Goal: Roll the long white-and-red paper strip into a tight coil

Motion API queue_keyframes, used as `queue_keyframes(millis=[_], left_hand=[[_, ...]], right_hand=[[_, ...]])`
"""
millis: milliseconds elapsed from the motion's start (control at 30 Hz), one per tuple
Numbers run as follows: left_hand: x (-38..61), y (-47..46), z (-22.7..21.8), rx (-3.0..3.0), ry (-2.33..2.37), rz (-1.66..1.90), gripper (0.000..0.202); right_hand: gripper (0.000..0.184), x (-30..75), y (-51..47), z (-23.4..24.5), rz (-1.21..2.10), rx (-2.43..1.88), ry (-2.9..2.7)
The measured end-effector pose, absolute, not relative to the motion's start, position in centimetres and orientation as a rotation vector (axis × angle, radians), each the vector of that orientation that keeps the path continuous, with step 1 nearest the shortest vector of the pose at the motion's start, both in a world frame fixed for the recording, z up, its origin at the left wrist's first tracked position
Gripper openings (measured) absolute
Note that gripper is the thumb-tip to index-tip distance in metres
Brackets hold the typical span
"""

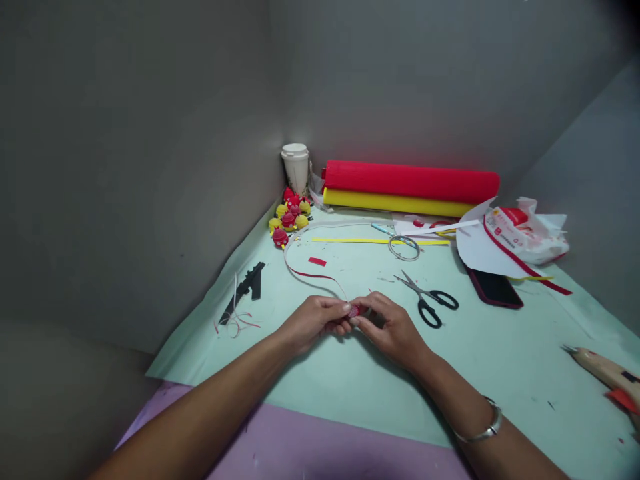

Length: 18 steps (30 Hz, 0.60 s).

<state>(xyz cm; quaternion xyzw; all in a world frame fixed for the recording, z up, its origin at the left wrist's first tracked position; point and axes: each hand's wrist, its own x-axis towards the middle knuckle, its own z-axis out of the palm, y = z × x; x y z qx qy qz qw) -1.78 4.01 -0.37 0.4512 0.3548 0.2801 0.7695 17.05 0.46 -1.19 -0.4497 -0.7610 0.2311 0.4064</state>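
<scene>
Between the fingertips of both hands is a small red paper coil with a pale, speckled face. My left hand pinches its left side and my right hand grips the right side. A narrow red-and-white paper strip runs from the coil up and left in a loop across the table. Fingers hide part of the coil. Just beyond my hands lie a short red paper piece and, to the right, black-handled scissors with blades apart.
Red and yellow rolls lie along the back wall beside a white cup. Several red and yellow paper balls sit at back left. Black scraps, a tape ring, a phone and a glue gun lie around.
</scene>
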Motion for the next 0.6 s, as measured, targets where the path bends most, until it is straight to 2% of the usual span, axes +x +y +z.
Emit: queue_keyframes(millis=[200,367,533,600], left_hand=[[-1.79,4.08,-0.25,1.008,0.781,0.604,0.035],[-1.57,4.01,-0.19,0.979,0.799,0.644,0.034],[-1.56,3.86,0.06,1.001,0.821,0.633,0.034],[-1.61,3.81,0.15,1.014,0.823,0.632,0.035]], right_hand=[[0.019,17.09,0.51,-1.32,0.597,-1.132,-1.934],[0.033,16.97,0.63,-1.91,0.542,-1.194,-1.865],[0.014,16.77,0.63,-1.62,0.549,-1.175,-1.854],[0.012,16.7,0.6,-1.42,0.56,-1.162,-1.855]])
